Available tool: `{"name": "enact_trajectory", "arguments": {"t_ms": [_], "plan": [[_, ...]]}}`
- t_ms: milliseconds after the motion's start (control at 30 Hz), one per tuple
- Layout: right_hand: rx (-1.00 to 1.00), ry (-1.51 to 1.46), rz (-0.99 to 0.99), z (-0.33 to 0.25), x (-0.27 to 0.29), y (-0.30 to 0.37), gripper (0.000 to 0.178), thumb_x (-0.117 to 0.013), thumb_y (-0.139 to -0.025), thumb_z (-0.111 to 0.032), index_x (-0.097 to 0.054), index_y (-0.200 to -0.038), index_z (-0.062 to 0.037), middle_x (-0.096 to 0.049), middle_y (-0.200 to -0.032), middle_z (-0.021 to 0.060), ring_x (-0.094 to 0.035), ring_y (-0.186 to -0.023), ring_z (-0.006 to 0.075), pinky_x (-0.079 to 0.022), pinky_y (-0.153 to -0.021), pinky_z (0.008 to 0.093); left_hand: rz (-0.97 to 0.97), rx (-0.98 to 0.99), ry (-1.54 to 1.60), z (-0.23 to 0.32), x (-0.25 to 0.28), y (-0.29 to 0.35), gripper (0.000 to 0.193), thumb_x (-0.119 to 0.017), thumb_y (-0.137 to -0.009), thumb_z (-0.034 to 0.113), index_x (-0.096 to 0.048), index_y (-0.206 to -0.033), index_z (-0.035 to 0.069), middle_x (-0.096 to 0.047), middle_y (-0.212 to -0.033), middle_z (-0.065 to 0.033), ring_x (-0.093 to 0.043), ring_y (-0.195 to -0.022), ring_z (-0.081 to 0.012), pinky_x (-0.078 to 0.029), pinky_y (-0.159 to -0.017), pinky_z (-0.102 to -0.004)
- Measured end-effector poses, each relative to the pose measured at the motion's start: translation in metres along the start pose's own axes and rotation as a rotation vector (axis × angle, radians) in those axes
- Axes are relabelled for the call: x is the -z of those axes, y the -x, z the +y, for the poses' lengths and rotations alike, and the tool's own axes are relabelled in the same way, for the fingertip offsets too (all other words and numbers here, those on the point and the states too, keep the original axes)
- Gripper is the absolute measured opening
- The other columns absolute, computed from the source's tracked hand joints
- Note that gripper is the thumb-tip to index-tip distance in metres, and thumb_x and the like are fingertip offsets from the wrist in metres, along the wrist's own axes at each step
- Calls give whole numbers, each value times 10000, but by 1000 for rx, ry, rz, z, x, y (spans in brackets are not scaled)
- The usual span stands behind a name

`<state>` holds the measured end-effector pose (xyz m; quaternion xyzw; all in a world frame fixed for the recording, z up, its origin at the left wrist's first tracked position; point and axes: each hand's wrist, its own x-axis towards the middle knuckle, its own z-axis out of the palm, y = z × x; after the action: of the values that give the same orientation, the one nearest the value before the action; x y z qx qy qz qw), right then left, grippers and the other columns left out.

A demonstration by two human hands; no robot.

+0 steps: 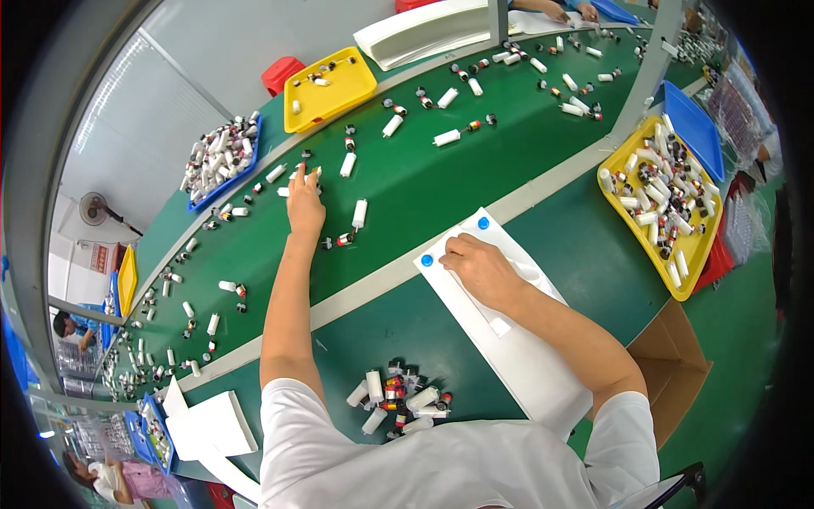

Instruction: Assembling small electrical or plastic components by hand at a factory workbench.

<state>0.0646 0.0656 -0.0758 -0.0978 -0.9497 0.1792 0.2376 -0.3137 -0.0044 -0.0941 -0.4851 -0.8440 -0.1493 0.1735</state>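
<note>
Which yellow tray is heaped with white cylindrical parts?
The rectangular yellow plastic tray on the right. The yellow tray behind the green belt holds only few parts; the far-left yellow tray shows no heap.

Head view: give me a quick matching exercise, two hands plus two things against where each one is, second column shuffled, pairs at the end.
Column one
1. Left hand
2. Right hand
3. Near cluster of parts
4. Cardboard box

Column two
A. On the near table, between the two forearms
B. At the white sheet, close to two blue discs
C. Low on the right, beyond the right forearm
D. At small parts on the curved green belt

Right pairs: 1-D; 2-B; 3-A; 4-C
</note>
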Motion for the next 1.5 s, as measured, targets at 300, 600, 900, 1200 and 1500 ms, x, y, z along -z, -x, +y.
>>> {"name": "enact_trajectory", "arguments": {"t_ms": [300, 600, 900, 1200, 1500], "plan": [[91, 123, 1, -18, 10, 2, 132, -629, -724, 14, -662, -849, 36, -587, -947, 120, -574, -935, 243, -540, -746, 332, -109, 30, -139, 12, 52, 9, 377, -712, -802, 64, -583, -1156, 89, -650, -1098, -104, -618, -1012, -312, -542, -810, -434], [55, 234, -77, -36, 10, 46, 188, -605, -712, 59, -571, -897, 49, -537, -941, 191, -574, -930, 325, -513, -716, 387, -334, 62, -111, 25, 51, 25, 273, -647, -873, 203, -546, -1109, 109, -686, -984, -176, -675, -952, -356, -549, -787, -453], [-201, -544, 427, -26, 74, 27, 771, -757, -831, -113, -264, -1419, -44, -523, -1297, 143, -561, -1156, 253, -501, -890, 412, -470, 255, 1493, 188, 157, 61, 139, -689, -885, 93, -571, -957, 75, -648, -787, -9, -586, -600, -77, -430, -528, -201], [-315, -1210, 295, -49, 117, 67, 701, -670, -886, 13, -266, -1444, -113, -621, -1078, 104, -633, -1012, 177, -525, -878, 320, -494, -73, 1435, 255, 166, 141, 295, -640, -906, -10, -540, -1183, 0, -610, -1059, -20, -632, -855, -70, -554, -620, -221], [-355, -1352, 539, -50, 99, 59, 647, -605, -906, 63, -237, -1408, -111, -634, -1007, 126, -642, -957, 190, -563, -765, 312, 28, -609, 693, 252, 149, 147, 292, -741, -787, 3, -585, -1033, 15, -643, -827, -126, -656, -739, -282, -458, -584, -265]]}}
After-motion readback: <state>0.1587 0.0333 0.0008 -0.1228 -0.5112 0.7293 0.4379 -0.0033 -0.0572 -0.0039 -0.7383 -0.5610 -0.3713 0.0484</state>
